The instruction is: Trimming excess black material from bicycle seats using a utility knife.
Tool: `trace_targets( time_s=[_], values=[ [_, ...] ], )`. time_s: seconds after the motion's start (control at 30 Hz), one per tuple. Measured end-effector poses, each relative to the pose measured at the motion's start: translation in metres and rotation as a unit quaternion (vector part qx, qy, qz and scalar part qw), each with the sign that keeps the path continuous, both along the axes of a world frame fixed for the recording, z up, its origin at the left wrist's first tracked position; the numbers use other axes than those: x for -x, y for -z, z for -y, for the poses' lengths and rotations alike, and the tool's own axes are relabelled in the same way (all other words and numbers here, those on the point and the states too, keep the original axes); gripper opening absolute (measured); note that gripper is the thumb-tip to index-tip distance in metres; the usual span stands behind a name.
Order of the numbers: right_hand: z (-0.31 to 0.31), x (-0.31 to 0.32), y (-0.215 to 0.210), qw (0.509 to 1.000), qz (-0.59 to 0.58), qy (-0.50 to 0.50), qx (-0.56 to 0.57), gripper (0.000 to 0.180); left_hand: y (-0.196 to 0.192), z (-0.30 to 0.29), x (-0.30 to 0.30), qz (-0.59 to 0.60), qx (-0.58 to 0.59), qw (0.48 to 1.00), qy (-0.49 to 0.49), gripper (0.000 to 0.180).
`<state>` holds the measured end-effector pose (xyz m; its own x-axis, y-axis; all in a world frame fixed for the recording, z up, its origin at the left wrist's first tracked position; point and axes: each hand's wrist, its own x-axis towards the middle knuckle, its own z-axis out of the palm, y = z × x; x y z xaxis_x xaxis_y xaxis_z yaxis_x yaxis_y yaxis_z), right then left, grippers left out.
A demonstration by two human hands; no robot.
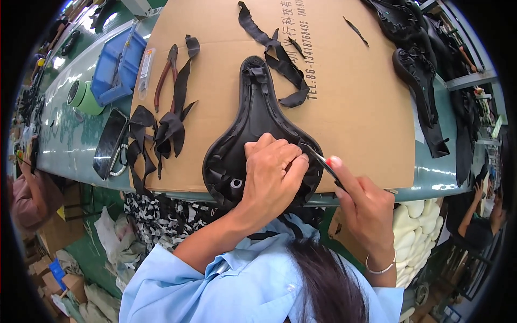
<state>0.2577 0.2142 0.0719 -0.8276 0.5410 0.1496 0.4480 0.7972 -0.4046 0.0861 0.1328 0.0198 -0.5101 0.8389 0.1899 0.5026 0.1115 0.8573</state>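
Observation:
A black bicycle saddle (253, 116) lies upside down on a brown cardboard sheet (355, 97), its nose pointing away from me. My left hand (272, 172) presses down on the wide rear of the saddle, fingers curled over the folded black cover. My right hand (363, 207) grips a thin blade tool (320, 159) with a dark handle. Its tip touches the saddle's right rear edge, just beside my left fingers.
Black cover offcuts (161, 129) and red-handled pliers (164, 75) lie on the cardboard's left. A phone (109, 141), green tape roll (83, 97) and blue tray (116, 64) sit further left. More saddles (417, 70) are stacked at the right. Another person (482, 215) sits far right.

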Motion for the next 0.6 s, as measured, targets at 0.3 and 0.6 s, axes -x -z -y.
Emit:
trace_targets(
  time_s=[0.3,0.6],
  values=[
    [0.040,-0.012,0.002,0.995,0.081,0.052,-0.031,0.062,0.010,0.005,0.004,0.235,-0.177,0.954,-0.064,0.013],
    [0.036,-0.017,0.005,0.985,-0.079,0.123,0.094,0.056,0.006,0.009,0.006,0.165,-0.068,0.983,-0.049,0.016]
  ],
)
